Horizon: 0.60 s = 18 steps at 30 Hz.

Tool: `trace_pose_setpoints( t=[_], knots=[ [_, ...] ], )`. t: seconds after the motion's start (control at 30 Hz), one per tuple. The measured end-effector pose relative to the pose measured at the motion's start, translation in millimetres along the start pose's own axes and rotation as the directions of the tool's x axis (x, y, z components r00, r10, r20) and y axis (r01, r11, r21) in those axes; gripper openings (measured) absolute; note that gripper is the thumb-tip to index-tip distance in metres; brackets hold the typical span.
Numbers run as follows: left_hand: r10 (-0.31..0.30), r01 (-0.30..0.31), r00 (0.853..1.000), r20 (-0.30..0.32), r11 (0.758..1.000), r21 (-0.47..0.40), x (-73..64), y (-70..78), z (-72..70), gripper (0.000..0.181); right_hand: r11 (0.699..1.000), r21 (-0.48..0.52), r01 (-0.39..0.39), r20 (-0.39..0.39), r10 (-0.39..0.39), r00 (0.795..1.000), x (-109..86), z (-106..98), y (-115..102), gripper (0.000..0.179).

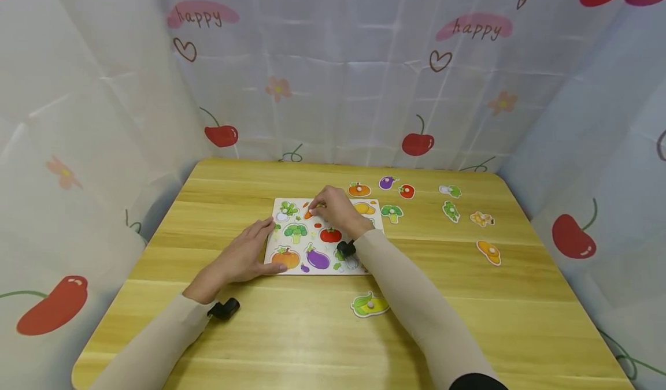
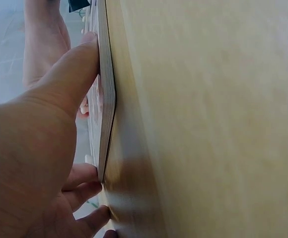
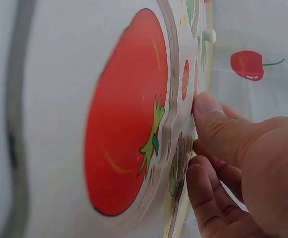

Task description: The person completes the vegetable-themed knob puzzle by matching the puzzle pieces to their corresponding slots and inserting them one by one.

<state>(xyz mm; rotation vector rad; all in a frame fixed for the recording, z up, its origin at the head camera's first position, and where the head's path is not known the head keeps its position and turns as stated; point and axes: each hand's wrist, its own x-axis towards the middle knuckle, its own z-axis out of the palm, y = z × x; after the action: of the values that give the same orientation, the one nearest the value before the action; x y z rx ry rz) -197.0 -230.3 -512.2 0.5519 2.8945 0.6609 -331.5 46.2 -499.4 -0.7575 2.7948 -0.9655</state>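
Note:
A white vegetable puzzle board [image 1: 340,271] lies flat on the table. My left hand [image 1: 241,254] steadies its left side, thumb on the front-left corner near the printed pumpkin [image 1: 285,257], fingers along the left edge. Over the board's upper middle, my right hand [image 1: 337,208] pinches an orange carrot piece [image 1: 308,214] at the carrot's place; its knob is hidden by the fingertips. The right wrist view shows thumb and fingers of the right hand [image 3: 253,163] close at the board's surface, beyond the printed tomato [image 3: 126,114]. A radish piece [image 1: 285,211] sits at the board's upper left.
A corn piece [image 1: 369,305] lies in front of the board. Right of and behind it are pumpkin [image 1: 359,190], eggplant [image 1: 387,182], tomato [image 1: 407,191] and broccoli [image 1: 392,213] pieces. Several more, including a yellow-orange piece [image 1: 489,252], lie farther right. A printed curtain [image 1: 338,107] surrounds the table.

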Motion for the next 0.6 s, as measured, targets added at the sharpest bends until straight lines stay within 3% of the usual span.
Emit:
trace_pose_setpoints(
  t=[0.6],
  knots=[
    [-0.010,0.010,1.000,0.009,1.000,-0.007,-0.7,2.1,-2.4,0.121,0.999,-0.002,-0.032,0.006,0.032,0.999,-12.0,-11,15,0.020]
  ],
)
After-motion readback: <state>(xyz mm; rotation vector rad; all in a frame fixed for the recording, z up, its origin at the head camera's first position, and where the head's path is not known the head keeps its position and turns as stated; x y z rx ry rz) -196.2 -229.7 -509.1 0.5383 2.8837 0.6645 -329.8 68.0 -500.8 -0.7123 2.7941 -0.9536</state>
